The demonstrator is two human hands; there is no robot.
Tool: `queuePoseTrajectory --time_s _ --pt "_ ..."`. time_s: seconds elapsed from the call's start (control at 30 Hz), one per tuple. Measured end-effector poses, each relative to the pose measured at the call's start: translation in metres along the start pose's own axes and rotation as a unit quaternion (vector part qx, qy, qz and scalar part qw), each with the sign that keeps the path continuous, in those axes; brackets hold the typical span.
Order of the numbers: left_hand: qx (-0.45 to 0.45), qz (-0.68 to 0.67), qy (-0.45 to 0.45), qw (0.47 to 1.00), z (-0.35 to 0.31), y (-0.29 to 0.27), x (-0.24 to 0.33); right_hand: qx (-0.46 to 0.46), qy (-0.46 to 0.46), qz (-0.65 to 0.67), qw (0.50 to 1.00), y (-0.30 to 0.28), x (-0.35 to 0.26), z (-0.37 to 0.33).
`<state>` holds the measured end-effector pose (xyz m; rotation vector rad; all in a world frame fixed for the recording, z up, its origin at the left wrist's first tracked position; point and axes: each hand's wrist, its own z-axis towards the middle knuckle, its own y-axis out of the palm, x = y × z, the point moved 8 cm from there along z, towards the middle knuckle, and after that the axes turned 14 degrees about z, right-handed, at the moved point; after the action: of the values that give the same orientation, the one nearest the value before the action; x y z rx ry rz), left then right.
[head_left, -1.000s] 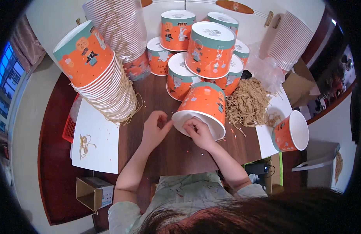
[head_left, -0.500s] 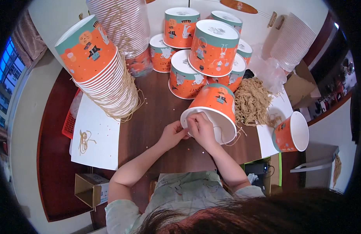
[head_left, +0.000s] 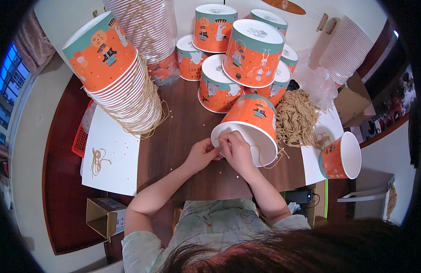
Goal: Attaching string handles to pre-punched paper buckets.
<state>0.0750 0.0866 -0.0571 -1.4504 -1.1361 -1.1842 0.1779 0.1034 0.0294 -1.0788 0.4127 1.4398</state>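
An orange and green paper bucket (head_left: 251, 111) lies on its side in front of me, its white mouth facing me. My left hand (head_left: 202, 154) is closed at the left edge of the rim, thumb and fingers pinched on it. My right hand (head_left: 236, 150) reaches into the mouth, fingertips closed together close to my left fingers. A thin tan cord (head_left: 259, 157) curves inside the mouth from the right rim toward my right hand, with a short end outside. What lies between my fingertips is mostly hidden.
Upside-down printed buckets (head_left: 253, 50) are piled behind the work. A tall nested stack (head_left: 121, 91) draped with cords leans at left. To the right lie a heap of tan cord (head_left: 298, 118) and another bucket (head_left: 340, 157) on its side. Loose cords (head_left: 99, 162) rest on white board at left.
The whole view has shifted slightly. My hands stay at the left rim with only small finger movement, and the bucket keeps its place.
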Motion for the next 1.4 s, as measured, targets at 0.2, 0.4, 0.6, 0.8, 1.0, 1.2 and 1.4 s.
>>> queuePoseTrajectory --time_s 0.2,0.4,0.6,0.8,1.0,1.2,1.4 --pt "0.02 0.01 0.017 1.0 -0.001 0.0 0.007 -0.001 -0.001 -0.001 1.0 -0.001 0.0 0.0" --pt "0.016 0.012 0.031 0.999 0.0 -0.001 0.003 -0.007 -0.008 -0.015 1.0 0.0 -0.004 0.001" --pt "0.022 0.063 0.021 0.998 -0.007 -0.002 0.016 -0.001 -0.011 -0.007 1.0 0.0 -0.004 0.0" --pt "0.041 0.062 0.077 0.994 -0.014 -0.008 0.032 -0.002 -0.033 -0.011 0.999 0.0 -0.008 0.0" --pt "0.045 0.08 0.066 0.994 -0.015 -0.006 0.036 0.004 -0.029 -0.01 1.0 -0.001 -0.009 0.0" --pt "0.063 0.125 0.087 0.986 -0.016 -0.008 0.041 0.0 -0.031 -0.006 1.0 0.0 -0.008 -0.001" --pt "0.057 0.12 0.079 0.988 -0.014 -0.008 0.039 -0.012 -0.039 -0.012 0.999 0.0 -0.009 -0.001"
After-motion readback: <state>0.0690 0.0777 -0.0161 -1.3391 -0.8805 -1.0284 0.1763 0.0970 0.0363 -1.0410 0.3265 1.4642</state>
